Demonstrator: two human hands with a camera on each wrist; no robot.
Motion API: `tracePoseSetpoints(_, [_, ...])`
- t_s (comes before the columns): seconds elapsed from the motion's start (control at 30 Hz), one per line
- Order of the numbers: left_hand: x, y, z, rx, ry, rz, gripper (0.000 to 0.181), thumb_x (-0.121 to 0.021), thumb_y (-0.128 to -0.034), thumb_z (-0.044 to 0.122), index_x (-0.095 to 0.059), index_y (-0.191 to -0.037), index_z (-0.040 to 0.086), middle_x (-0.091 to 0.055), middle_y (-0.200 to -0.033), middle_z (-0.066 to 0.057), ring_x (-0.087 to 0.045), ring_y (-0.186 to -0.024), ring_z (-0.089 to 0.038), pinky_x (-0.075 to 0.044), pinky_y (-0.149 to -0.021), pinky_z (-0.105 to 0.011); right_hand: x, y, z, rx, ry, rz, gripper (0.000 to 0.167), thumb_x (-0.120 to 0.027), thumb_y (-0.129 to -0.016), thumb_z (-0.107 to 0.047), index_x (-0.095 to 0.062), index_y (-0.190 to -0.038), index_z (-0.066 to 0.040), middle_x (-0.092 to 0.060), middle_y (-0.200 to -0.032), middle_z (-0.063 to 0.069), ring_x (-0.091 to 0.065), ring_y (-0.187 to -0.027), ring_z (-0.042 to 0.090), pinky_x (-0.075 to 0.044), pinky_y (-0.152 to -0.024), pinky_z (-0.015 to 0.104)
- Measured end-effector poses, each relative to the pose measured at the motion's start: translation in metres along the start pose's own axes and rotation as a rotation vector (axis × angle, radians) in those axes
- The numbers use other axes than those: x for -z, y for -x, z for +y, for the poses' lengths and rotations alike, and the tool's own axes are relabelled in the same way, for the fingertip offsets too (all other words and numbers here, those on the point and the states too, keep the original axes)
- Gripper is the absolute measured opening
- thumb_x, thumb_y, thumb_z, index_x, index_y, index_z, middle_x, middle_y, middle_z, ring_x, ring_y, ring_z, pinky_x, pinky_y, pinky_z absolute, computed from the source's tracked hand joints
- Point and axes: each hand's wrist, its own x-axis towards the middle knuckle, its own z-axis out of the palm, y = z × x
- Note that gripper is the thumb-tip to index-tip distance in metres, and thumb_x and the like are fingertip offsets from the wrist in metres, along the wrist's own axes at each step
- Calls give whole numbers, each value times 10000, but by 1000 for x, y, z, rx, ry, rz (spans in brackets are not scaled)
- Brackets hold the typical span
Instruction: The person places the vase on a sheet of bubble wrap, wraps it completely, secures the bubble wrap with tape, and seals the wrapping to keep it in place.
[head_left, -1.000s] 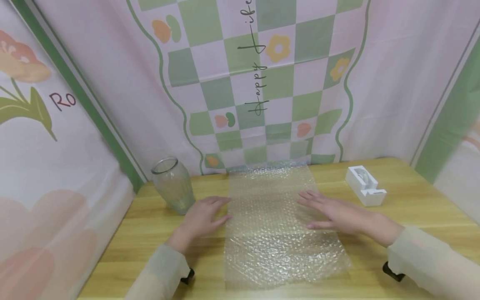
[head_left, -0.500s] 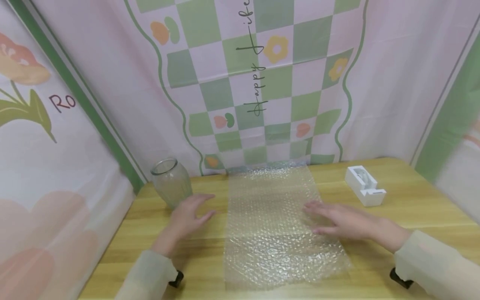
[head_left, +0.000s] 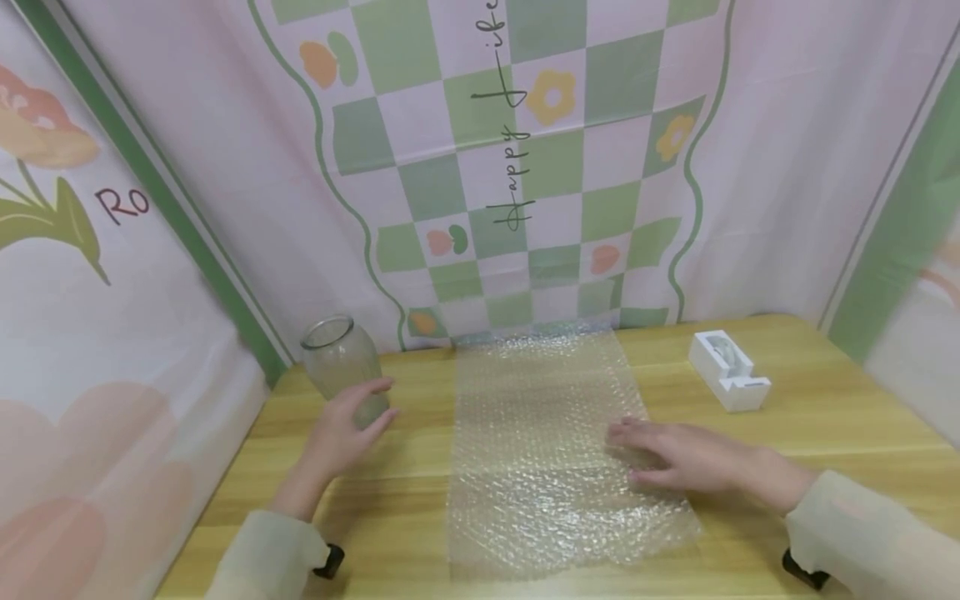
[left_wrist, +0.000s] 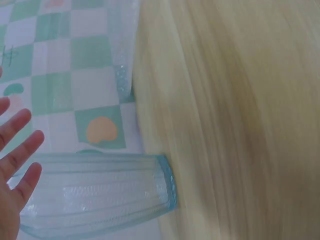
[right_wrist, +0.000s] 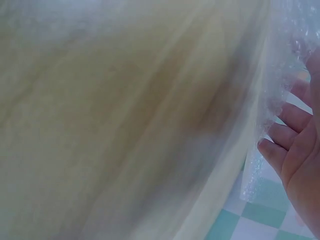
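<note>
Vase (head_left: 347,360): clear glass, faint green tint, lengthwise ribs, round wide mouth with a darker rim. The body tapers to the foot, where the left wrist view shows the glass thick and blue-green. It stands upright at the far left of the table (head_left: 412,533).

Left hand (head_left: 337,433): in front of the vase, partly covering its lower part; my fingers are extended and spread, gripping nothing. Contact with the glass: cannot tell.

Wrap (head_left: 540,450): one clear bubbled sheet, spread over the middle of the table, far end against the checked cloth (head_left: 555,167). Glints are brightest over the near half; the near edge looks uneven.

Right hand (head_left: 693,458): at the right edge of the wrap, fingers loosely bent, holding nothing. Whether they touch the sheet, I cannot tell.

Dispenser (head_left: 723,375): white, a tape roll inside, right of the wrap.
</note>
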Motion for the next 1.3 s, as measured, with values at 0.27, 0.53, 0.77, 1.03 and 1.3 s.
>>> tracePoseSetpoints(0.27, [14,6,-8,35,25,129,397,-799,-867,65,-669,-1237,5,-709,-1201,-159,-660,-1092,-375,-544,-904,-587,-5,2,2,13,10,-13,637,-611,-985,-522,-587,-1431,-68,-496,-1510,190,-453,-1363,470,-384,-1068,643])
tracePoseSetpoints(0.53, [20,6,-16,59,13,361,412,-808,-810,-29,-654,-1191,-63,-682,-1144,-218,-626,-1035,-369,-530,-760,-462,-9,3,4,46,34,-2,643,-611,-981,-539,-601,-1421,-69,-504,-1503,191,-484,-1339,454,-422,-1037,636])
tracePoseSetpoints(0.77, [22,7,-21,181,84,442,518,-784,-843,-14,-577,-1316,-56,-584,-1272,-246,-549,-1142,-371,-443,-851,-374,-10,1,6,58,49,2,654,-616,-970,-553,-609,-1411,-69,-510,-1496,197,-498,-1325,458,-434,-1028,637])
tracePoseSetpoints(1.03, [21,3,-23,351,157,445,659,-780,-887,74,-450,-1446,-41,-482,-1410,-253,-486,-1243,-402,-455,-909,-522,-7,1,4,34,21,-20,670,-606,-969,-568,-605,-1415,-69,-494,-1510,197,-479,-1339,468,-417,-1040,645])
tracePoseSetpoints(1.3, [15,-5,-30,612,340,409,935,-829,-878,245,-245,-1580,42,-341,-1576,-176,-365,-1402,-391,-376,-1101,-584,-9,2,5,27,21,-25,672,-604,-967,-577,-604,-1420,-81,-490,-1520,179,-475,-1351,447,-419,-1049,627])
